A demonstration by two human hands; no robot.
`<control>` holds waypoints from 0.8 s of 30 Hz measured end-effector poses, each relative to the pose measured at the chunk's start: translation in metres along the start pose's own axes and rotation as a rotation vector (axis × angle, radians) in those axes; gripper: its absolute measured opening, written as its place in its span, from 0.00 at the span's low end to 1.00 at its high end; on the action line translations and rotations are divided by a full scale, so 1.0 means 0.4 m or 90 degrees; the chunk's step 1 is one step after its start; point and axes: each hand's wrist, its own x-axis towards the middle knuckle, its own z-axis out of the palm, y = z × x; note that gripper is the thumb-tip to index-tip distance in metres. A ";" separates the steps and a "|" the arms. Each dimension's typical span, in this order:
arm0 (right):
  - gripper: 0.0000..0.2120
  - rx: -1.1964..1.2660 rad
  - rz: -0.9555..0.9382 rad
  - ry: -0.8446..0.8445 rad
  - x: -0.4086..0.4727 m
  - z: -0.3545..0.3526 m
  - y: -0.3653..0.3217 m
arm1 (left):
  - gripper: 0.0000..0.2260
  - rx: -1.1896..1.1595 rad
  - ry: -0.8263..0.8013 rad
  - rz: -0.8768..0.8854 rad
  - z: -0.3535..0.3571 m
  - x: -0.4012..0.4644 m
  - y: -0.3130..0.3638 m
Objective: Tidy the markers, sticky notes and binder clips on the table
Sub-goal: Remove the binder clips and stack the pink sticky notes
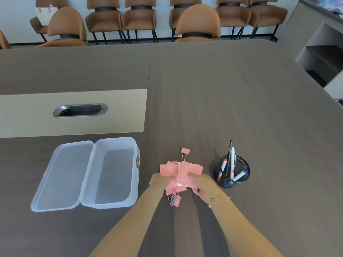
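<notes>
Loose pink sticky notes [182,172] are bunched between both hands on the dark table. My left hand [156,180] grips their left side, and my right hand [201,184] pinches their right side. One pink binder clip [185,152] lies just beyond the notes. A small cluster of pink binder clips [175,199] sits under the notes, near my wrists. Several markers and pens [231,165] stand in a black mesh cup [232,178] to the right of my right hand.
A clear plastic box [113,175] with its hinged lid [63,176] open flat lies to the left. A cable grommet [80,110] is set into a beige table panel. Brown chairs [197,25] line the far edge. A shelf unit [323,58] stands at right.
</notes>
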 end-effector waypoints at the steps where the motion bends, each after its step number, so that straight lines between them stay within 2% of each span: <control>1: 0.08 0.002 -0.002 -0.006 -0.001 -0.006 0.002 | 0.29 -0.036 -0.007 0.006 -0.010 -0.004 0.001; 4: 0.15 0.041 -0.018 -0.051 -0.003 -0.025 0.003 | 0.19 -0.098 -0.032 0.037 -0.051 -0.009 0.022; 7: 0.16 0.058 -0.086 -0.162 -0.005 -0.036 0.000 | 0.18 -0.073 -0.112 0.120 -0.093 -0.030 0.048; 9: 0.18 -0.017 -0.167 -0.212 -0.009 -0.023 -0.005 | 0.20 -0.046 -0.201 0.212 -0.115 -0.052 0.048; 12: 0.17 -0.143 -0.271 -0.151 -0.018 0.008 -0.011 | 0.20 -0.009 -0.213 0.317 -0.129 -0.050 0.035; 14: 0.14 -0.152 -0.300 -0.102 -0.018 0.015 -0.010 | 0.21 0.007 -0.198 0.354 -0.129 -0.038 0.022; 19: 0.10 -0.353 -0.359 -0.133 -0.014 0.014 0.009 | 0.30 -0.068 -0.240 0.314 -0.104 -0.046 0.003; 22: 0.11 -0.328 -0.393 -0.104 -0.016 0.010 0.002 | 0.30 -0.058 -0.197 0.352 -0.074 -0.019 0.007; 24: 0.10 -0.289 -0.421 -0.077 -0.022 0.000 -0.007 | 0.23 -0.003 -0.142 0.383 -0.052 -0.015 0.018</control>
